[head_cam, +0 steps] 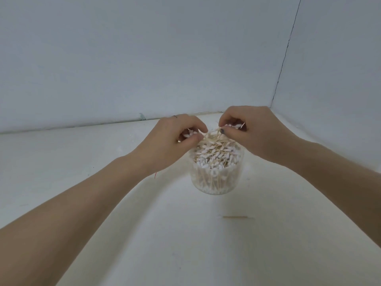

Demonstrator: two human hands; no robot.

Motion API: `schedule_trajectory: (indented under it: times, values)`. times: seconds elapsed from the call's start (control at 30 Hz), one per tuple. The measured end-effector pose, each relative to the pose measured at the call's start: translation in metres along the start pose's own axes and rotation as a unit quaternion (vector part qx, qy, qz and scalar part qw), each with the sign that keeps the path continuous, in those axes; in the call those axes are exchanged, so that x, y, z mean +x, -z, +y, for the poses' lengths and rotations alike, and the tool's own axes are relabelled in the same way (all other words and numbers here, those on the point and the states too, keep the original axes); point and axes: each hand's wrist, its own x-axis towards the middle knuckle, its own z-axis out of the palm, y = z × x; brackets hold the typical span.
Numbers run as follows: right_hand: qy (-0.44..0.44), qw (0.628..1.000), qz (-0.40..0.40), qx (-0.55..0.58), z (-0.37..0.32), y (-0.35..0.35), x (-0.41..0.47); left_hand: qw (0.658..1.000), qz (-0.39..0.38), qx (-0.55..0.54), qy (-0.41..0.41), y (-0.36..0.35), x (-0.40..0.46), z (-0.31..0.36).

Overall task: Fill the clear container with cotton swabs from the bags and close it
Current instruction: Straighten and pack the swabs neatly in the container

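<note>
A clear round container (216, 180) stands on the white surface in the middle of the view, packed with upright cotton swabs (212, 159) on wooden sticks. A loose bundle of swabs lies crosswise on top of the fill. My left hand (175, 139) grips one end of that bundle just above the container's left rim. At the right rim my right hand (251, 131) pinches the other end, with white tips showing between its fingers. No lid and no bags are in view.
A single wooden swab stick (235, 217) lies on the surface in front of the container. Pale walls meet in a corner (272, 106) close behind the hands. A short red thread (156, 175) shows by my left wrist.
</note>
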Motion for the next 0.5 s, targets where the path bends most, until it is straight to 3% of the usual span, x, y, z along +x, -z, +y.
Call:
schedule_trajectory:
  times: [0.5]
  values:
    - [-0.035, 0.996, 0.067, 0.039, -0.013, 0.022, 0.005, 0.999, 0.034, -0.020, -0.001, 0.008, 0.009, 0.009]
